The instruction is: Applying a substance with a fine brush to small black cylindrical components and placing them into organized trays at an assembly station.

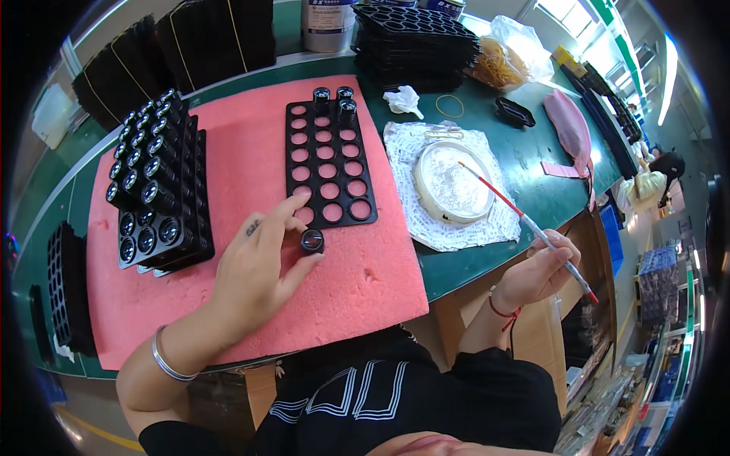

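Note:
Between the thumb and fingers of my left hand is a small black cylindrical part, at the near edge of a black tray with round holes. Its index finger reaches over the tray's near left corner. A few similar parts with shiny tops stand in the tray's far end; the other holes show pink through them. My right hand pinches a slim brush with a red and white handle. The brush's tip is over a round shallow dish of whitish, glistening stuff, which sits on printed paper.
A pink foam sheet lies under the trays. On the left, stacked trays hold rows of shiny-topped parts. Behind are more black trays, a can and a bag of rubber bands. A person sits far right.

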`<state>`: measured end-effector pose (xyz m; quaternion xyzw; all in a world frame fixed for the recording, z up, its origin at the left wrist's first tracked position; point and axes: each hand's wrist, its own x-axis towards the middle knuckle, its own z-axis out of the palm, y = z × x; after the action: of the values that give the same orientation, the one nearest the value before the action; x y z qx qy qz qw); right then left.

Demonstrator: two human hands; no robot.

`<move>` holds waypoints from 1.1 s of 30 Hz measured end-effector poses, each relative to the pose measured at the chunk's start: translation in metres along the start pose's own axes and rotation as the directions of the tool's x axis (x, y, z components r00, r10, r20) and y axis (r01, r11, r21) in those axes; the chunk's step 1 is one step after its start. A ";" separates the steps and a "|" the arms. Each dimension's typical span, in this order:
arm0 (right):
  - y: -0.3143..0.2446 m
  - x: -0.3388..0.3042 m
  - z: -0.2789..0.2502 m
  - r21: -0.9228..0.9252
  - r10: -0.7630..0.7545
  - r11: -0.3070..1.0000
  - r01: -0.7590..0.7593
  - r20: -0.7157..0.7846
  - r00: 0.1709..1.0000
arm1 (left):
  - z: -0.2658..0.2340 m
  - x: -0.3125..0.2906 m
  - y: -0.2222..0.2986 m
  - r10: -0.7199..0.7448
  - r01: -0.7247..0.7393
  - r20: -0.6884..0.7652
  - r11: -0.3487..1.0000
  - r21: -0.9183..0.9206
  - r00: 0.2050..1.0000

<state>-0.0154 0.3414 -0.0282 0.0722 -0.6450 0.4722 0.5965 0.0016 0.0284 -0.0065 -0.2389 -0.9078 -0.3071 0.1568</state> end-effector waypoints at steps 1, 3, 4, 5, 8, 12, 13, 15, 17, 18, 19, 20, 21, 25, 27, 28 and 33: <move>0.000 0.001 0.002 -0.003 -0.007 1.000 0.007 0.008 1.000 | 0.002 0.000 -0.002 -0.003 0.003 -0.006 1.000 -0.009 1.000; 0.000 0.003 0.008 -0.014 0.005 1.000 -0.005 0.018 1.000 | 0.004 0.001 -0.004 -0.127 0.129 0.026 0.970 -0.207 0.992; -0.001 0.004 0.010 -0.014 0.000 1.000 0.001 0.028 1.000 | 0.004 0.002 -0.005 -0.132 0.133 0.021 0.968 -0.215 0.991; -0.002 0.004 0.012 -0.018 -0.001 1.000 0.002 0.036 0.999 | 0.002 0.003 -0.006 -0.092 0.096 0.034 0.981 -0.168 0.995; -0.002 0.003 0.007 -0.024 0.013 1.000 -0.012 0.046 0.999 | -0.002 0.004 -0.010 -0.093 0.104 0.072 0.980 -0.167 0.993; -0.002 0.002 0.004 -0.004 0.090 0.996 -0.090 -0.069 0.994 | 0.000 0.003 -0.011 -0.195 0.221 0.104 0.853 -0.473 0.975; -0.004 0.002 0.009 0.083 0.162 0.985 -0.150 -0.169 0.972 | 0.001 0.003 -0.012 -0.204 0.227 0.099 0.852 -0.473 0.974; 0.000 0.001 0.008 0.232 0.248 0.951 -0.205 -0.177 0.952 | 0.000 0.001 -0.014 -0.230 0.266 0.136 0.776 -0.572 0.964; 0.002 -0.004 0.005 0.597 0.337 0.753 -0.275 0.008 0.941 | -0.003 0.001 -0.012 -0.284 0.330 0.180 0.676 -0.659 0.942; 0.000 -0.009 0.008 0.604 0.341 0.743 -0.289 0.030 0.940 | -0.004 0.001 -0.011 -0.314 0.379 0.234 0.563 -0.734 0.920; -0.005 -0.016 0.014 0.705 0.334 0.627 -0.332 0.142 0.932 | -0.005 0.001 -0.010 -0.328 0.389 0.240 0.534 -0.751 0.914; -0.012 -0.021 0.022 0.783 0.311 0.494 -0.377 0.246 0.918 | -0.007 0.002 -0.010 -0.347 0.392 0.228 0.531 -0.751 0.909; -0.015 -0.026 0.025 0.784 0.312 0.461 -0.415 0.295 0.903 | -0.009 0.003 -0.010 -0.351 0.427 0.271 0.512 -0.745 0.896; -0.022 -0.035 0.034 0.744 0.231 0.437 -0.506 0.451 0.862 | -0.011 0.001 -0.013 -0.362 0.447 0.290 0.495 -0.746 0.886; -0.021 -0.037 0.035 0.700 0.222 0.518 -0.492 0.445 0.867 | -0.011 0.001 -0.014 -0.344 0.446 0.303 0.502 -0.741 0.889; -0.021 -0.038 0.036 0.675 0.218 0.559 -0.481 0.440 0.871 | -0.011 0.001 -0.015 -0.350 0.445 0.297 0.499 -0.744 0.888; -0.025 -0.039 0.039 0.636 0.212 0.613 -0.470 0.440 0.872 | -0.012 0.000 -0.016 -0.330 0.433 0.297 0.500 -0.750 0.896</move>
<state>-0.0159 0.2823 -0.0418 0.2520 -0.4939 0.7755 0.3020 -0.0054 0.0104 -0.0049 -0.0939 -0.7085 -0.6935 -0.0914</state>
